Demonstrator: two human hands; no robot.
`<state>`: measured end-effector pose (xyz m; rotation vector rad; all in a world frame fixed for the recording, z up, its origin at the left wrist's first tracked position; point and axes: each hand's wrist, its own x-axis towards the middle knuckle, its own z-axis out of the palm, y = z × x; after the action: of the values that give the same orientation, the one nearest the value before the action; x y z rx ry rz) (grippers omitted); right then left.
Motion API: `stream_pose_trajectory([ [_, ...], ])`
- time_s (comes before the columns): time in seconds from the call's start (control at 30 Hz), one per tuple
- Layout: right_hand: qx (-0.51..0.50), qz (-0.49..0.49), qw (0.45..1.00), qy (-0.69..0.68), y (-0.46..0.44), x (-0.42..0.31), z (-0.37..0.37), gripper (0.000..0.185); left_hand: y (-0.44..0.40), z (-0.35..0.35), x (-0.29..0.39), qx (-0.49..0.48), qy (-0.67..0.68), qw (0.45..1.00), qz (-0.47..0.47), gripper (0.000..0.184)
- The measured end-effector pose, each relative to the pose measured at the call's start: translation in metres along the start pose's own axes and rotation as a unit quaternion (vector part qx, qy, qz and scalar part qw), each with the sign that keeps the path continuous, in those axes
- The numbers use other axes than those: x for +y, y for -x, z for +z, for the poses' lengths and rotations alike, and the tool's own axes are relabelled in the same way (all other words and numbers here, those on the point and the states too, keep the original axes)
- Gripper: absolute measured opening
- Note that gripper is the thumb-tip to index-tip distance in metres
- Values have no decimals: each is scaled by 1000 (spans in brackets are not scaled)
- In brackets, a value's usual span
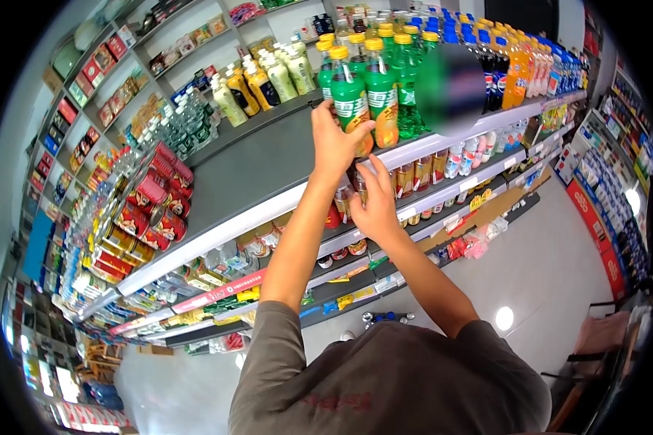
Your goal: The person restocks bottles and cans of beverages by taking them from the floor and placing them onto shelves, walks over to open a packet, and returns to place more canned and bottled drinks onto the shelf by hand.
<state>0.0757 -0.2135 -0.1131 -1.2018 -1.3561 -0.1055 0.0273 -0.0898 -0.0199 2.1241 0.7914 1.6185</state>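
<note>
My left hand (pixel 332 141) is wrapped round the lower part of a green soda bottle (pixel 350 93) with a yellow cap, at the front edge of the top shelf (pixel 250 159). The thumb lies across the bottle's orange-patterned base. A matching green bottle (pixel 382 94) stands right beside it. My right hand (pixel 375 201) is just below the shelf edge, fingers apart and pointing up toward the bottle's base. It holds nothing that I can see, and whether its fingertips touch the bottle or the shelf edge I cannot tell.
More green bottles (pixel 408 94), dark cola bottles (pixel 499 76) and orange soda bottles (pixel 516 72) stand in rows to the right. Red cans (pixel 168 221) sit at the left. Lower shelves (pixel 413 192) hold more drinks. A blurred round patch covers part of the rows.
</note>
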Motion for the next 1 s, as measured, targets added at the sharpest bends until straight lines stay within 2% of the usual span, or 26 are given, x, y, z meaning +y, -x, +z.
stream_pose_trajectory([
  [0.03, 3, -2, 1000, 5, 5, 3, 1, 53, 3, 1, -4, 5, -18, 1000, 18, 87],
  [0.1, -9, -5, 1000, 11, 29, 14, 1, 52, 7, 2, -15, -22, 16, 1000, -6, 90],
  [0.13, -15, -6, 1000, 15, 45, 20, -2, 51, 12, -2, -8, -25, -20, 999, 2, 90],
  [0.27, -112, 24, 991, 70, 154, 72, -15, 48, 21, -14, -3, -81, -18, 996, -19, 89],
  [0.37, -242, 121, 952, 143, 253, 112, -54, 47, 43, -40, 15, -94, 1, 996, 9, 80],
  [0.43, -318, 217, 901, 199, 344, 144, -98, 46, 82, -70, 26, -76, 28, 996, 49, 68],
  [0.47, -351, 267, 865, 238, 389, 155, -126, 45, 113, -87, 27, -100, 57, 991, 66, 55],
  [0.5, -406, 359, 795, 272, 419, 148, -158, 48, 151, -108, 29, -123, 85, 985, 81, 43],
  [0.53, -498, 418, 702, 289, 461, 159, -195, 48, 202, -114, 9, -117, 145, 979, 77, 30],
  [0.57, -557, 477, 602, 316, 491, 153, -228, 44, 264, -121, -21, -147, 141, 979, 26, 30],
  [0.6, -671, 383, 540, 333, 560, 175, -267, 35, 318, -127, -38, -179, 105, 971, -116, 26],
  [0.63, -569, 567, 547, 237, 496, 103, -282, 30, 392, -134, -71, -193, 61, 943, -263, 24],
  [0.67, -575, 592, 517, 227, 506, 91, -299, 30, 477, -154, -111, -278, -33, 855, -437, 25],
  [0.7, -584, 599, 499, 225, 520, 85, -306, 30, 624, -184, -168, -429, -236, 745, -453, 23],
  [0.73, -588, 604, 489, 223, 540, 85, -311, 30, 706, -218, -183, -530, -283, 634, -487, 23],
  [0.77, -586, 609, 488, 220, 551, 82, -309, 30, 743, -254, -179, -560, -278, 574, -529, 22],
  [0.8, -573, 618, 492, 217, 560, 80, -301, 29, 766, -285, -168, -540, -248, 542, -595, 22],
  [0.87, -528, 639, 511, 226, 564, 77, -274, 29, 786, -325, -150, -473, -196, 508, -692, 21],
  [0.93, -449, 670, 530, 263, 560, 79, -229, 32, 792, -347, -156, -439, -170, 502, -726, 20],
  [0.97, -469, 584, 593, 296, 565, 86, -206, 32, 792, -356, -166, -431, -157, 505, -731, 20],
  [1.0, -606, 366, 629, 322, 577, 105, -186, 32, 789, -362, -181, -429, -146, 512, -730, 19],
])
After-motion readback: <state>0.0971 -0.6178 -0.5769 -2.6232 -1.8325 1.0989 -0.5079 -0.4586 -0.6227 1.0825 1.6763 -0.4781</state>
